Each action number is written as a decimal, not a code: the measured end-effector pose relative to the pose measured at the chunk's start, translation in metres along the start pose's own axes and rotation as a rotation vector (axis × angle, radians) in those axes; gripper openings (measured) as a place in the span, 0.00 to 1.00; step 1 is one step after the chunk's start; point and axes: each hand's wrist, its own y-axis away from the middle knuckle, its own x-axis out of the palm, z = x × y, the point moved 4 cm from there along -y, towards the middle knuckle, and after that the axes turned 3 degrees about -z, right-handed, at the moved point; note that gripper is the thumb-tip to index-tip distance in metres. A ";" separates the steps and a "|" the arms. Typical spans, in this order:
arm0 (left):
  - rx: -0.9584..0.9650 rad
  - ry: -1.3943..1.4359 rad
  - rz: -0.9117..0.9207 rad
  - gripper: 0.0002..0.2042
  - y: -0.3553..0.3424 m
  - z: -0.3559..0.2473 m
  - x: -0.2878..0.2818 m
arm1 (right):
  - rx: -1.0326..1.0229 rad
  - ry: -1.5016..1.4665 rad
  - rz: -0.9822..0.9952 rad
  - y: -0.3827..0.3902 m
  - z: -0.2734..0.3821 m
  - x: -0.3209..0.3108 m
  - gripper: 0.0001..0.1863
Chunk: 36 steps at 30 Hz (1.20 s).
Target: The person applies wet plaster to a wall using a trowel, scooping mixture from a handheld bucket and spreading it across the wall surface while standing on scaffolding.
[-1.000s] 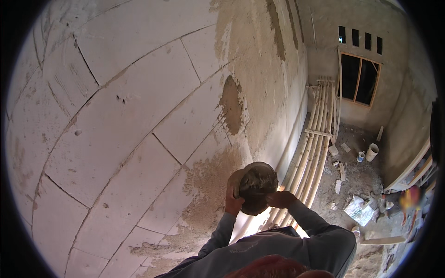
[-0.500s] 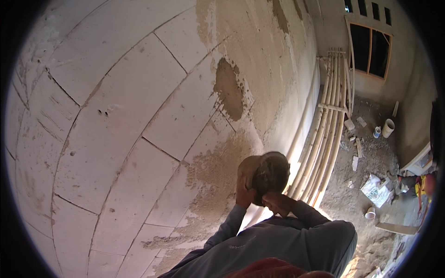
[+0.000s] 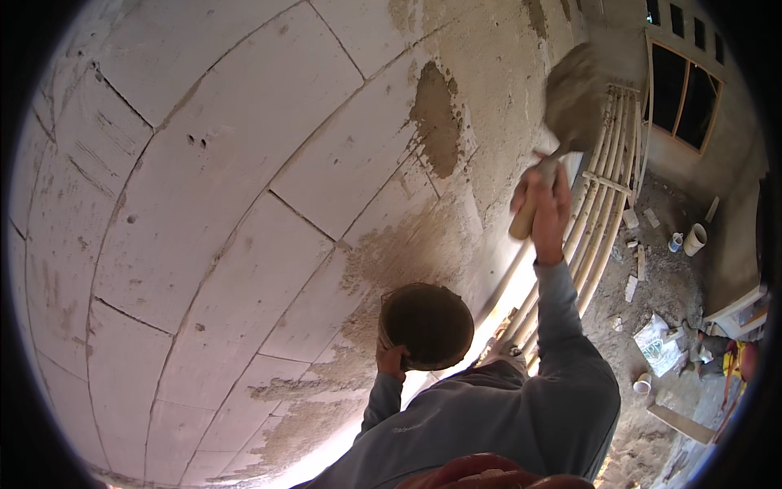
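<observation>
My left hand [image 3: 393, 361] is closed on the rim of a dark round bucket [image 3: 428, 326], held in front of my chest beside the wall. The bucket's mouth faces up, but its inside is too dark to make out. My right hand [image 3: 550, 210] grips the handle of a trowel [image 3: 533, 204], raised up and away at the far end of a stretched arm. Its blurred blade carries or is coated with grey-brown mortar. Large pale blocks form the wall [image 3: 187, 244]; rough mortar [image 3: 391, 261] covers part of it, with a darker damp patch [image 3: 436, 118] above.
Long bamboo poles [image 3: 607, 187] form a platform along the wall. Below right, the rubble-strewn floor holds a white bucket [image 3: 695, 240], a blue-and-white container [image 3: 675, 241], a white sack [image 3: 658, 346] and a board [image 3: 681, 425]. Another person in yellow [image 3: 735, 363] is at the right edge.
My right hand has swung from beside the bucket up and to the right, bringing the trowel into view. The bucket has moved lower left and turned its mouth upward.
</observation>
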 end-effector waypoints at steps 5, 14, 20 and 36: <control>-0.198 0.051 -0.219 0.37 0.042 -0.048 -0.019 | -0.546 0.177 -0.530 -0.072 0.003 0.027 0.22; -0.070 0.052 -0.020 0.37 0.033 -0.079 -0.002 | -0.085 0.429 0.621 0.098 -0.139 0.120 0.27; 0.042 0.052 0.210 0.37 -0.001 -0.100 0.065 | 0.790 0.824 0.547 0.252 -0.086 -0.068 0.25; 0.664 -0.362 0.458 0.44 -0.040 -0.154 0.230 | 0.010 1.797 0.736 0.143 -0.125 -0.135 0.21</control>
